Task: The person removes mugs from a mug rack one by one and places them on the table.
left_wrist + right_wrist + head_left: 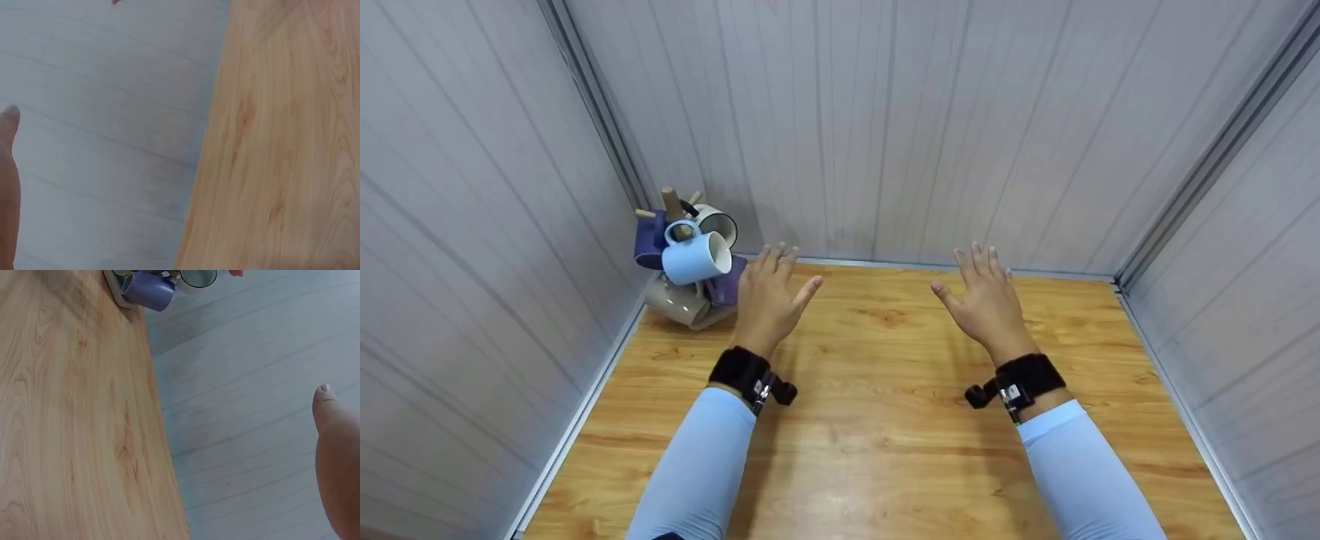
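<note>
Plainly, we hold nothing: our left hand (771, 304) and right hand (986, 304) are both spread, fingers extended, over the yellow-brown wood-grain tabletop (855, 420). Just left of our left hand, in the far left corner, a pale wooden peg stand (669, 201) bears a glossy light-blue mug (690, 259), a white dark-rimmed mug (720, 223), a dark-blue mug (649, 240), a purple mug (728, 282) and a grey-beige mug (673, 300). We judge them ceramic: rigid, moderately weighty, slick on the sides and breakable, best taken by the handle or round the body. The light-blue mug's handle shows clearly; the dark-blue mug's is hard to make out, and the stand's base is largely covered. Our left wrist view catches no mugs, our right cuts them off at the top, and both crop our fingers.
</note>
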Available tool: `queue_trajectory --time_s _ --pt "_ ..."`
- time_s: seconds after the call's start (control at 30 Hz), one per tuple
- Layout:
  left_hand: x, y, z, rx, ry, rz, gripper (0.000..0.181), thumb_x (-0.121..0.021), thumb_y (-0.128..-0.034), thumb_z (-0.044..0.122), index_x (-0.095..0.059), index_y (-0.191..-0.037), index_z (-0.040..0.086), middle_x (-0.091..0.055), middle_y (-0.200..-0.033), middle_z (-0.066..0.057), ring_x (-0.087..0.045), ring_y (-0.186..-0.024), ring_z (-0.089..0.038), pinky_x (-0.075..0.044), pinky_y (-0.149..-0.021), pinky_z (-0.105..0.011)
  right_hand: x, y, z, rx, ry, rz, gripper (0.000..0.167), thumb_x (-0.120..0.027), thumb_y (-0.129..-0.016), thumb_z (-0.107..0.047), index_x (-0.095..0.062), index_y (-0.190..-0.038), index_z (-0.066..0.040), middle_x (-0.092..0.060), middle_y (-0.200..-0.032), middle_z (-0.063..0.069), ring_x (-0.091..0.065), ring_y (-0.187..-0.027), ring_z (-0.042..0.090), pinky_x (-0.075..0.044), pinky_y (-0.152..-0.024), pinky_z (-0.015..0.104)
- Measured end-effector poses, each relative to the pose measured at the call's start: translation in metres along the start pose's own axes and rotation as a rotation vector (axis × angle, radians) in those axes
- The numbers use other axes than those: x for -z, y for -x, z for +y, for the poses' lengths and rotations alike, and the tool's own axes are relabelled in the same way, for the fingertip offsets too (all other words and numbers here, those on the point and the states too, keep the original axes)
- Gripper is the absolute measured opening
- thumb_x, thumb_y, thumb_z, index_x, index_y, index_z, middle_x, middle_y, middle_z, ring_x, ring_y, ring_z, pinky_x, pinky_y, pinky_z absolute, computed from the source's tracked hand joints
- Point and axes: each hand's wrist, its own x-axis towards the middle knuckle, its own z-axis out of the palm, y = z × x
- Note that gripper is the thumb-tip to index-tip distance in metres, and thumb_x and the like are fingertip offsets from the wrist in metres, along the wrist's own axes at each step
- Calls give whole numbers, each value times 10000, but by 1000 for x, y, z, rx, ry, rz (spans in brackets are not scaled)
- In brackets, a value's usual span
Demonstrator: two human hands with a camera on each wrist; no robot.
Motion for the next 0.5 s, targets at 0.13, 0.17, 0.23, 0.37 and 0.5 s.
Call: queue_trajectory --time_s 0.13,0.17,0.23,0.37,0.5 --pt "6 5 -21 15 9 99 789 -583 -1107 679 -567 -1668 124 -522 -1749 -173 -426 -1659 -439 -349 -1337 -705 -6 5 -2 9 -7 -2 1026 -343 -1093 -861 -171 -1838 -176 -82 -1918 200 -12 -1779 492 -90 -1399 768" --pt "7 7 -27 21 16 127 774 -602 -1105 665 -580 -1655 122 -538 -1730 -176 -440 -1640 -446 -365 -1320 -709 -7 6 -4 13 -11 -3 1018 -355 -1099 -850 -181 -1837 -170 -87 -1917 201 -12 -1780 488 -95 -1399 767" --pt "10 9 -39 31 28 187 737 -641 -1095 632 -617 -1614 110 -569 -1686 -183 -468 -1599 -457 -398 -1283 -711 -10 7 -7 21 -15 -5 1009 -366 -1105 -837 -192 -1834 -162 -88 -1918 196 -15 -1781 481 -101 -1402 763" --pt "14 17 -62 57 59 306 703 -657 -1072 620 -680 -1531 87 -620 -1581 -216 -514 -1501 -478 -437 -1221 -695 -17 9 -15 37 -22 -3 986 -384 -1116 -815 -212 -1830 -158 -78 -1920 175 -42 -1783 472 -128 -1407 749" --pt "17 24 -84 102 73 392 746 -685 -1025 632 -687 -1499 56 -617 -1529 -240 -518 -1451 -483 -431 -1183 -686 -25 12 -27 68 -32 -1 988 -381 -1110 -825 -226 -1829 -165 -111 -1916 185 -66 -1783 468 -141 -1407 746"
